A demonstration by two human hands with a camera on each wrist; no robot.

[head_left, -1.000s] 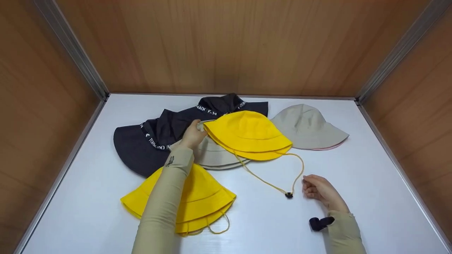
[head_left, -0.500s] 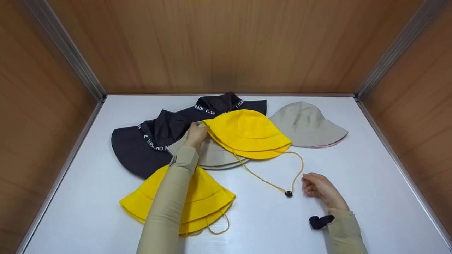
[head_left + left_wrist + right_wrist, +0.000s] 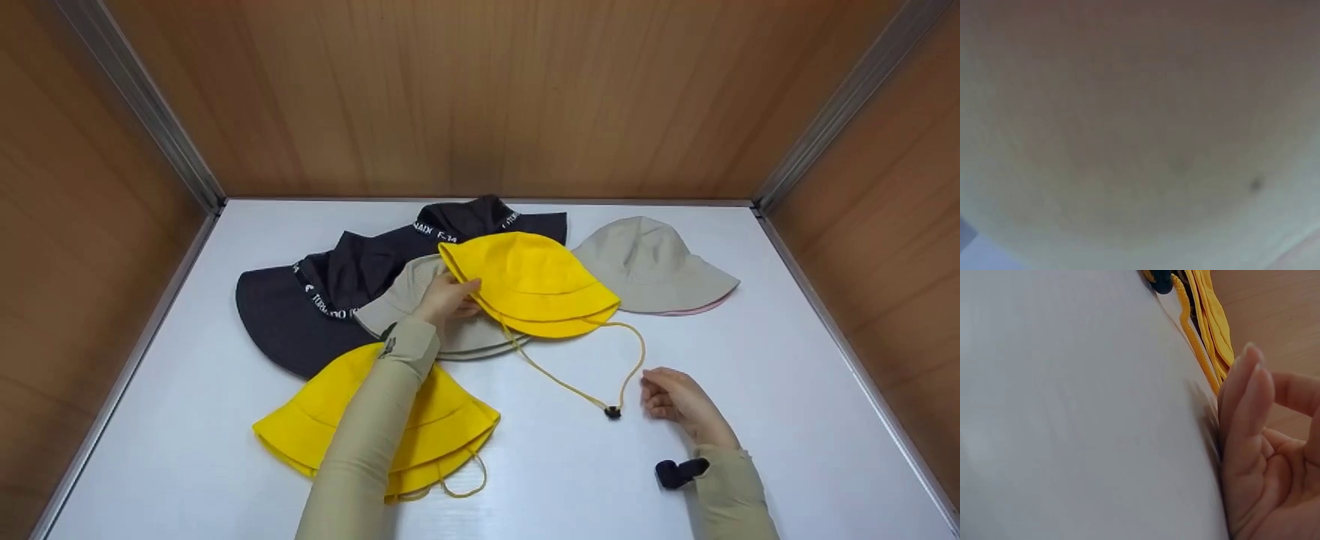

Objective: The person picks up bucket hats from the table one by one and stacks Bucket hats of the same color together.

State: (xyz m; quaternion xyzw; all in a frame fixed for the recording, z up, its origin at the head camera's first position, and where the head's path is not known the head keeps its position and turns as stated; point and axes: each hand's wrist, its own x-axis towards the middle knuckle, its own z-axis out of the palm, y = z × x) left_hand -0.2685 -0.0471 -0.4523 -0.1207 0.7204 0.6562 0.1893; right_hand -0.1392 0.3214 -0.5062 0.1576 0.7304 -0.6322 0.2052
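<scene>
nearest the camera lies a yellow bucket hat flat on the white table, its thin cord looping out at the front edge, with the left sleeve passing over its crown. to the right, the right hand rests on the table, fingers loosely curled and holding nothing; the wrist view shows the same, palm open to the side. just beside its fingertips sits the dark cord stopper on the yellow chin cord, close but apart from the hand. a small dark strap shows at the right wrist.

further in, the left hand reaches under the near-left brim of the second yellow bucket hat, fingers curled round the brim edge as far as the head view shows; its wrist view is only blur. that hat lies on top of a beige bucket hat, which overlaps a large black wide-brim hat with white lettering on its band. another beige bucket hat lies to the right, just beside the yellow one.

judged from here, lifting the yellow hat could drag the trailing cord and stopper across the table, or catch them on the right hand. the grip sits close to the beige brim beneath, so the fingers could pick up both hats together and disturb the stack.
</scene>
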